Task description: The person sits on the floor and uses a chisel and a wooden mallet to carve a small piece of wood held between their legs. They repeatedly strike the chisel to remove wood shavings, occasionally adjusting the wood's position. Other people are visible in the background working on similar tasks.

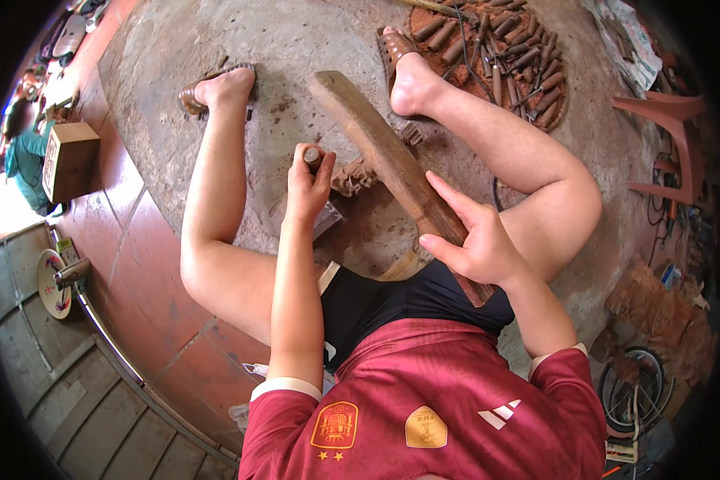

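Two bare hands are at work in the middle of the frame. The left hand (307,186) is closed in a fist around a round-ended wooden tool handle (314,158). The right hand (478,244) grips the lower end of a long wooden bar (376,156), thumb and index finger stretched along it; the bar slants to the upper centre. Between them, left of the bar, lies a carved wooden piece (352,178), partly hidden.

The maroon jersey (456,368) at the bottom bears an orange-outlined crest (335,426) above two stars, a gold shield badge (426,428) with small lettering, and a white slanted-stripe logo (500,414). The box (78,156) at upper left has dark printing on its pale side. Wooden-handled hand tools (528,58) lie on reddish shavings at upper right.
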The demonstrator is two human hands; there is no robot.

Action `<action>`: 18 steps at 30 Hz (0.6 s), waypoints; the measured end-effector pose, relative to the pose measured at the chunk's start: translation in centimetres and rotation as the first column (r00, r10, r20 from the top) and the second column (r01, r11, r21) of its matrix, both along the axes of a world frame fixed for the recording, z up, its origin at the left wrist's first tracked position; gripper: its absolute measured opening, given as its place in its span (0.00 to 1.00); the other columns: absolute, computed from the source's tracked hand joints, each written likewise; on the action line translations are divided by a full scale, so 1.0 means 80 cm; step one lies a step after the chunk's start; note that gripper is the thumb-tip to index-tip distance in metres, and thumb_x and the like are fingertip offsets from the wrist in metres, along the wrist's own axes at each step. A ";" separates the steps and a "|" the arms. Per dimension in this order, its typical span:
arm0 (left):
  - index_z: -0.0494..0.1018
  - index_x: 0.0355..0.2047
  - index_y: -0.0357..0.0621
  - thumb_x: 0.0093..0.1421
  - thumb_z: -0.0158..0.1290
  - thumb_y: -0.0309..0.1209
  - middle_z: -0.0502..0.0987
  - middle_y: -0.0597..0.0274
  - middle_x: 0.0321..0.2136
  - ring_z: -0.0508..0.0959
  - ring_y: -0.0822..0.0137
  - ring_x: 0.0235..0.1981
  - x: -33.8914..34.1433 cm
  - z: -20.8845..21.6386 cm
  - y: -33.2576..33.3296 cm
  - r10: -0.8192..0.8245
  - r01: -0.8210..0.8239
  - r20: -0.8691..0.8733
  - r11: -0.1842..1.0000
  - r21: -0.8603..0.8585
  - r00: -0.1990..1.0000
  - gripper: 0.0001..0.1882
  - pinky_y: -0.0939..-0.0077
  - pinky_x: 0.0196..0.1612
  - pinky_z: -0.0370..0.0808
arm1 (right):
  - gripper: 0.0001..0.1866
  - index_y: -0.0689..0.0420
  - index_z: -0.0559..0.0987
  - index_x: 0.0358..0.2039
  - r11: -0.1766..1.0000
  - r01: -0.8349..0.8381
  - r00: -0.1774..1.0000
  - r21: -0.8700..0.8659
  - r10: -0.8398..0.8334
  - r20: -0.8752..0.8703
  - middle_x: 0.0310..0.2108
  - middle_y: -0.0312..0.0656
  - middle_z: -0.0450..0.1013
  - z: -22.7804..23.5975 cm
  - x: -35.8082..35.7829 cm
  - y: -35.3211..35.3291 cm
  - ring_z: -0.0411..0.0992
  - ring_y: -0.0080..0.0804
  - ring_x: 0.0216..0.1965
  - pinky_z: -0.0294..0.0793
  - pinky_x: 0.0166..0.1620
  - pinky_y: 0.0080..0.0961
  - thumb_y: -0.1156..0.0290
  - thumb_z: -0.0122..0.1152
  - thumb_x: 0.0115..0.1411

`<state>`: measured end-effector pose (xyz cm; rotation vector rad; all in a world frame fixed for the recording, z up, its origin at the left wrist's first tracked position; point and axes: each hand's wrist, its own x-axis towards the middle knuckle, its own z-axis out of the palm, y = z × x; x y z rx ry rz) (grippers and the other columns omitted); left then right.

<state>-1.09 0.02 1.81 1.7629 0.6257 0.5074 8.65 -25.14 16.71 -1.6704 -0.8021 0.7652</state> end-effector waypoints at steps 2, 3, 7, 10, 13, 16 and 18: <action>0.67 0.33 0.42 0.60 0.56 0.27 0.69 0.65 0.23 0.68 0.72 0.24 0.002 0.010 -0.003 -0.024 0.024 -0.026 0.999 0.030 0.999 0.08 0.78 0.31 0.69 | 0.37 0.66 0.62 0.61 0.999 -0.032 0.998 -0.040 0.034 0.045 0.40 0.58 0.76 0.010 0.004 0.003 0.76 0.28 0.41 0.73 0.44 0.22 0.74 0.66 0.51; 0.67 0.33 0.42 0.60 0.55 0.27 0.69 0.65 0.23 0.68 0.72 0.24 0.001 0.006 -0.003 -0.043 0.044 -0.022 0.999 0.027 0.999 0.07 0.77 0.31 0.69 | 0.37 0.65 0.63 0.61 0.997 -0.047 0.996 -0.059 0.051 0.072 0.38 0.58 0.77 0.017 0.006 0.005 0.77 0.29 0.39 0.74 0.42 0.23 0.74 0.66 0.50; 0.67 0.34 0.41 0.60 0.54 0.26 0.70 0.65 0.24 0.68 0.72 0.26 -0.001 -0.004 -0.004 -0.099 0.099 0.034 0.995 0.024 0.994 0.06 0.76 0.33 0.69 | 0.38 0.64 0.63 0.61 0.994 -0.103 0.977 -0.024 0.105 0.185 0.30 0.57 0.76 0.025 0.008 0.014 0.79 0.37 0.30 0.75 0.35 0.27 0.74 0.66 0.49; 0.68 0.36 0.40 0.60 0.52 0.24 0.72 0.63 0.28 0.70 0.71 0.30 -0.003 -0.002 -0.007 -0.113 0.111 0.066 0.993 0.040 0.991 0.05 0.76 0.36 0.70 | 0.39 0.63 0.62 0.62 0.988 -0.154 0.940 -0.020 0.152 0.305 0.24 0.52 0.75 0.034 0.006 0.019 0.76 0.44 0.24 0.75 0.33 0.31 0.73 0.65 0.49; 0.69 0.40 0.39 0.60 0.51 0.23 0.74 0.60 0.32 0.72 0.69 0.35 -0.005 -0.001 -0.004 -0.152 0.148 0.060 0.987 0.064 0.987 0.08 0.75 0.41 0.70 | 0.39 0.61 0.62 0.62 0.987 -0.139 0.900 0.078 0.093 0.425 0.20 0.49 0.72 0.017 -0.007 0.021 0.73 0.45 0.20 0.74 0.30 0.34 0.73 0.65 0.49; 0.69 0.42 0.38 0.60 0.50 0.22 0.75 0.59 0.34 0.74 0.68 0.38 -0.011 -0.003 -0.003 -0.153 0.153 0.008 0.987 0.041 0.988 0.10 0.75 0.44 0.70 | 0.38 0.57 0.62 0.63 0.964 -0.197 0.890 -0.176 0.251 0.380 0.18 0.49 0.70 0.000 -0.008 0.016 0.72 0.46 0.21 0.74 0.29 0.35 0.72 0.64 0.50; 0.69 0.42 0.38 0.59 0.51 0.23 0.75 0.61 0.35 0.74 0.69 0.39 -0.007 -0.006 -0.002 -0.156 0.156 0.025 0.988 -0.011 0.987 0.10 0.76 0.45 0.70 | 0.37 0.55 0.63 0.63 0.942 -0.208 0.891 -0.264 0.294 0.345 0.16 0.50 0.69 0.003 -0.005 0.016 0.72 0.47 0.20 0.73 0.28 0.36 0.70 0.63 0.51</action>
